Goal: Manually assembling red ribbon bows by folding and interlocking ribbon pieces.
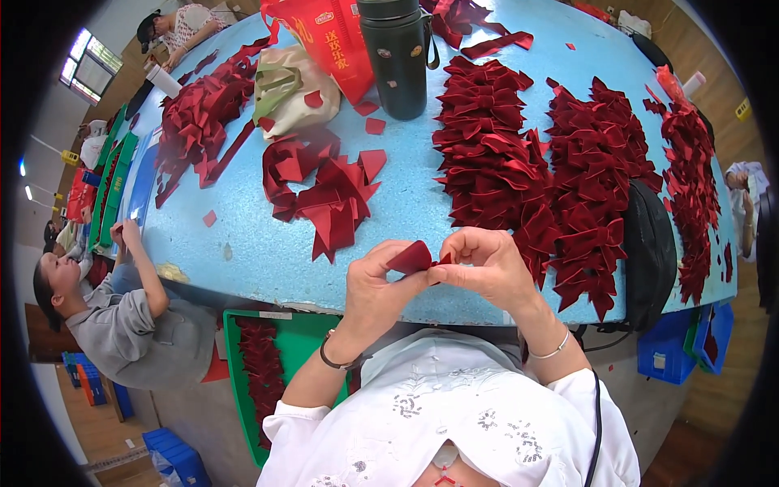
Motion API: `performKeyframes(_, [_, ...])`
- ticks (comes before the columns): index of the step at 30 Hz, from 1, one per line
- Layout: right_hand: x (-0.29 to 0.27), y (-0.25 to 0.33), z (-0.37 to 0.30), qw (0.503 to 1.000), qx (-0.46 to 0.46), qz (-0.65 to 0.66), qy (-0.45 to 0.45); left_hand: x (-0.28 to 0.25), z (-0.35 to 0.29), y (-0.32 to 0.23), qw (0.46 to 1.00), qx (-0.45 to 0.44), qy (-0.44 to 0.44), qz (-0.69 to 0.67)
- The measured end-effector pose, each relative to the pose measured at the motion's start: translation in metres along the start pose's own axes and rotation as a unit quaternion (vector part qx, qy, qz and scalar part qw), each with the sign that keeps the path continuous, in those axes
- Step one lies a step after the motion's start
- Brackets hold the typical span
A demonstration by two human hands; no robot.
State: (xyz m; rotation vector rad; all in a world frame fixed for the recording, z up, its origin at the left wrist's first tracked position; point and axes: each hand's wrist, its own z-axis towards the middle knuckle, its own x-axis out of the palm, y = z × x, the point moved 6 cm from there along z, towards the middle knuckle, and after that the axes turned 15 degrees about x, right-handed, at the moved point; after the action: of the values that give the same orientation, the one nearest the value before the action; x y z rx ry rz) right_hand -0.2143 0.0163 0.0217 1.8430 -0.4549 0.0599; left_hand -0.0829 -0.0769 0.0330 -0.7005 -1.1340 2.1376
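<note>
Both hands meet over the table's near edge around a dark red velvet ribbon piece (pixel 411 257). My left hand (pixel 378 284) pinches it between thumb and fingers, and a flap of it stands up above the thumb. My right hand (pixel 490 268) is closed, its thumb and forefinger pressed at the ribbon's other end; part of the ribbon is hidden by the fingers. Just beyond the left hand lies a loose heap of red ribbon strips (pixel 333 191). Past the right hand, rows of finished-looking red velvet bows (pixel 491 146) are packed close together, with another row (pixel 595 170) beside them.
A dark green bottle (pixel 395 61), a red bag (pixel 324 36) and a cream cloth bag (pixel 296 91) stand on the blue table (pixel 243 252). A black bag (pixel 649 252) sits at the right edge. Left below is a green crate (pixel 235 357); a co-worker (pixel 138 325) sits nearby.
</note>
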Motion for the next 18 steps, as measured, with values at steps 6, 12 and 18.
performKeyframes(6, [0.001,0.018,-0.005,0.970,-0.162,-0.153,-0.095,0.001,-0.009,0.010,0.977,-0.188,0.001,-0.098])
performKeyframes(12, [0.003,0.013,-0.003,0.939,-0.243,-0.172,-0.173,0.005,-0.009,0.021,0.944,-0.234,-0.030,-0.231])
performKeyframes(18, [-0.002,0.004,0.002,0.949,-0.240,-0.113,-0.172,0.006,-0.017,0.033,0.919,-0.291,-0.005,-0.265])
